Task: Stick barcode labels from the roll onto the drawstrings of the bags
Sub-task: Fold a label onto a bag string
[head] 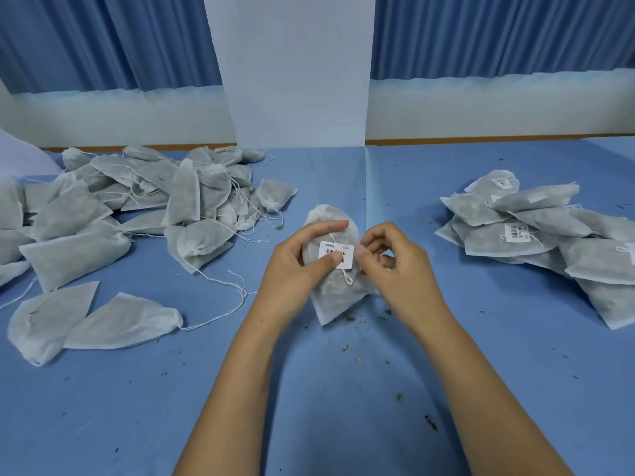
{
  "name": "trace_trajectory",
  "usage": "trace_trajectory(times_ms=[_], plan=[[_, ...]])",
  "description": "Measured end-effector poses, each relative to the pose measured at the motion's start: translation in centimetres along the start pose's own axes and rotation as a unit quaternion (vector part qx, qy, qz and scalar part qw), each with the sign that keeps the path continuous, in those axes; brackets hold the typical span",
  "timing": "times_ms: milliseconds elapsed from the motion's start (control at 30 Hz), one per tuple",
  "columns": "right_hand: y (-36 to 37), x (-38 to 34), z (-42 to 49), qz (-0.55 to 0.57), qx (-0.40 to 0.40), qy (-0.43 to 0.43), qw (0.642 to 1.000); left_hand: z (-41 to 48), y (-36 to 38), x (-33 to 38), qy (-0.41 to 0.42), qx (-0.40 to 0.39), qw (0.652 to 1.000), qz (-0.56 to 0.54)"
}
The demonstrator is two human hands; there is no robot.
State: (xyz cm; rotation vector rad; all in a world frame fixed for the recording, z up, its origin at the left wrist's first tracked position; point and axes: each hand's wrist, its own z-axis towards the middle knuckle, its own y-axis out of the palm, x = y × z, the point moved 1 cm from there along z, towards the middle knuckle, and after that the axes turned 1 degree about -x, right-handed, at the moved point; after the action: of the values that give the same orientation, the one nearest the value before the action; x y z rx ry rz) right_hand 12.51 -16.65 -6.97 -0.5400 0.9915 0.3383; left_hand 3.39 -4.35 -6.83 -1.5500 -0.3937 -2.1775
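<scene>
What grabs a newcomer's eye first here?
Dead centre, the left hand holds a bag, thumb on its white label, while the right hand pinches the label's edge. An unlabelled pile sprawls across the blue table on the left; a labelled stack sits on the right.

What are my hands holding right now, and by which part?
The left hand grips the bag by its upper part, thumb on the label. The right hand pinches the label's right edge with its fingers.

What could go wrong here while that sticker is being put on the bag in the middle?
The label, pressed by the left hand and pinched by the right hand, might grab the bag fabric instead of its drawstring. Herb crumbs on the table could foul the glue.
</scene>
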Motion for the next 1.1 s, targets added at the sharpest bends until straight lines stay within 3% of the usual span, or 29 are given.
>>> trace_trajectory(times_ms=[167,267,367,467,567,700,933,1000,1100], plan=[[-0.2,0.2,0.2,0.100,-0.021,0.104,0.989,-0.1,0.7,0.0,0.032,0.009,0.999,-0.024],[-1.6,0.0,-0.4,0.160,0.024,0.129,0.978,0.4,2.3,-0.4,0.003,0.082,0.993,-0.084],[-3.7,-0.3,-1.2,0.168,0.056,0.127,0.976,1.2,5.2,-0.7,-0.022,0.147,0.986,-0.078],[-6.3,-0.5,-2.3,0.129,0.071,0.144,0.978,1.8,9.2,-0.4,-0.025,0.158,0.985,-0.066],[-9.7,-0.2,-3.3,0.121,0.148,0.149,0.970,1.9,13.1,-0.1,-0.049,0.100,0.993,-0.043],[-13.2,0.8,-4.8,0.103,0.158,0.188,0.964,1.3,17.3,-0.4,-0.081,0.060,0.995,0.020],[-18.9,2.4,-7.0,0.141,-0.005,0.276,0.951,1.6,21.6,-0.6,-0.110,0.051,0.992,0.046],[-20.1,2.6,-6.2,0.232,0.065,0.248,0.939,2.4,22.9,0.3,-0.120,0.029,0.992,0.002],[-21.7,2.5,-4.2,0.411,0.200,0.199,0.867,3.5,25.2,1.9,-0.141,-0.045,0.985,-0.090]])
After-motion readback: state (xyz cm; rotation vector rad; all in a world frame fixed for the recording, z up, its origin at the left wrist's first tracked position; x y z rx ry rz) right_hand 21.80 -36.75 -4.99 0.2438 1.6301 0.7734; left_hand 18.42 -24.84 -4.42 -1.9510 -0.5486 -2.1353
